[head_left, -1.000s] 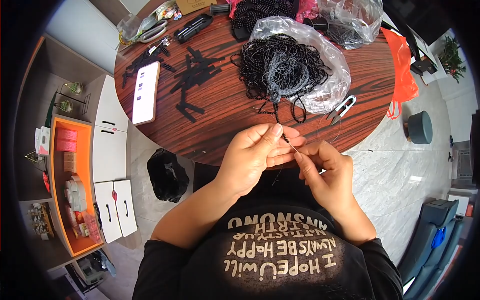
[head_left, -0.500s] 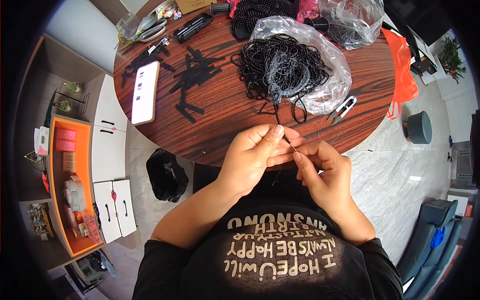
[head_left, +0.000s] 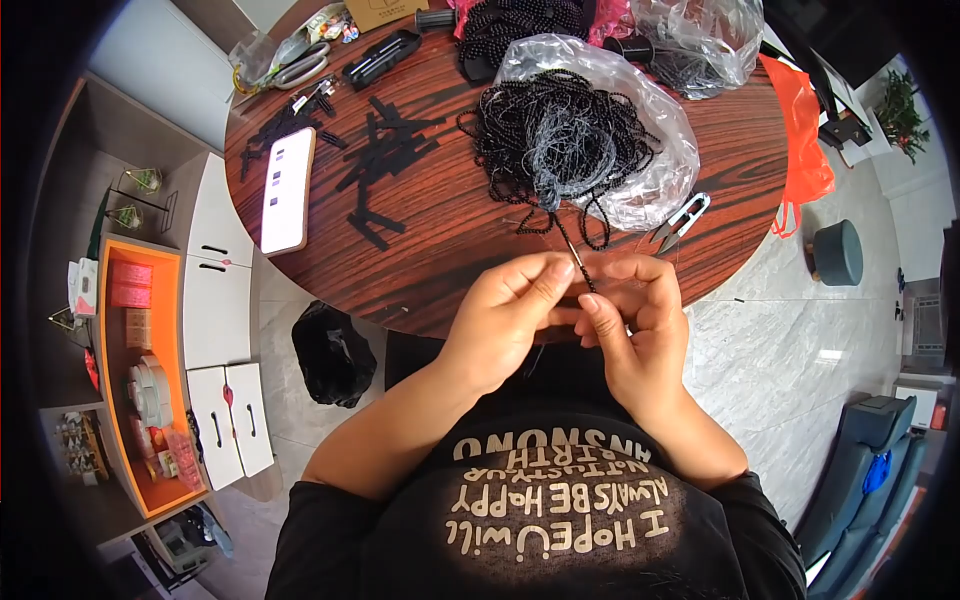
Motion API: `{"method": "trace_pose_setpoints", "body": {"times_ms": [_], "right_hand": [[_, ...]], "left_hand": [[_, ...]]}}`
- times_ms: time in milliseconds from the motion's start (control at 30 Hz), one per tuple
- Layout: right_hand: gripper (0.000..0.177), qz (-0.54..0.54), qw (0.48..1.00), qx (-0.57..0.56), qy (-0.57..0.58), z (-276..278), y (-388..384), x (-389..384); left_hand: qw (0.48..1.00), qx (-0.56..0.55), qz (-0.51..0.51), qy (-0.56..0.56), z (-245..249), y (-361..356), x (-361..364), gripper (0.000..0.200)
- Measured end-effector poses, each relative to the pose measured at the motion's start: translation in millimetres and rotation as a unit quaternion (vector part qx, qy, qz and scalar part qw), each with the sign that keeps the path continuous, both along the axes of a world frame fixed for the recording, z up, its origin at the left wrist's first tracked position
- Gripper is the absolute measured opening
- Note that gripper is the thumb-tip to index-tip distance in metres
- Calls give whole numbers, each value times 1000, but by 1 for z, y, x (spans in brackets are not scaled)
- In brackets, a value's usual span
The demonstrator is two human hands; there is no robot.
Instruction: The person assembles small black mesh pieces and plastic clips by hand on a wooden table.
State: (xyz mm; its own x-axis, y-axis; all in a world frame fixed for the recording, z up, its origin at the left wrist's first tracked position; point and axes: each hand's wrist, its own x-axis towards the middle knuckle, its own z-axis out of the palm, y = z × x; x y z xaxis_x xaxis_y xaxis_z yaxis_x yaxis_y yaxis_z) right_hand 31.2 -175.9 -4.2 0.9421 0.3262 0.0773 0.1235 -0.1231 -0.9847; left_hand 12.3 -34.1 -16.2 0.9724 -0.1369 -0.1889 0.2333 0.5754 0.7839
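Observation:
Over the near edge of the table my left hand (head_left: 510, 310) and my right hand (head_left: 640, 325) are close together. A thin strand of black beads (head_left: 588, 279) runs between them, pinched by my left thumb and finger at its upper part and by my right thumb lower down. Just above the left thumb a slim shiny length (head_left: 574, 252) shows, in line with the strand. Farther up lies a heap of black bead strings (head_left: 500, 125), topped by a tangle of pale thread (head_left: 565, 150), on a clear plastic bag (head_left: 675, 150).
Thread snips (head_left: 683, 222) lie right of the heap. On the left are a phone (head_left: 288, 190), black strips (head_left: 385, 150) and scissors (head_left: 300, 67). A red bag (head_left: 800, 150) hangs at the table's right edge. A black bag-lined bin (head_left: 335, 350) stands on the floor.
My right hand has shifted slightly up and left, its thumb now on the beaded part. The shiny length, earlier between the two hands, now shows above the left thumb.

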Motion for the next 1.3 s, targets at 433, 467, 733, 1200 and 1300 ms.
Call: {"method": "trace_pose_setpoints", "body": {"times_ms": [433,467,733,1200,1300], "right_hand": [[33,32,989,117,84,5,-2,2],[32,40,990,110,82,5,-3,3],[28,80,987,97,104,3,-6,7],[26,89,975,138,152,5,-2,9],[26,90,974,140,153,5,-2,9]], "left_hand": [[992,-124,-1,-2,-11,4,11,7],[995,-102,11,-7,-10,5,10,6],[999,-8,37,-26,-1,10,8,5],[999,12,33,-15,2,14,9,5],[999,12,35,-13,2,14,9,5]]}}
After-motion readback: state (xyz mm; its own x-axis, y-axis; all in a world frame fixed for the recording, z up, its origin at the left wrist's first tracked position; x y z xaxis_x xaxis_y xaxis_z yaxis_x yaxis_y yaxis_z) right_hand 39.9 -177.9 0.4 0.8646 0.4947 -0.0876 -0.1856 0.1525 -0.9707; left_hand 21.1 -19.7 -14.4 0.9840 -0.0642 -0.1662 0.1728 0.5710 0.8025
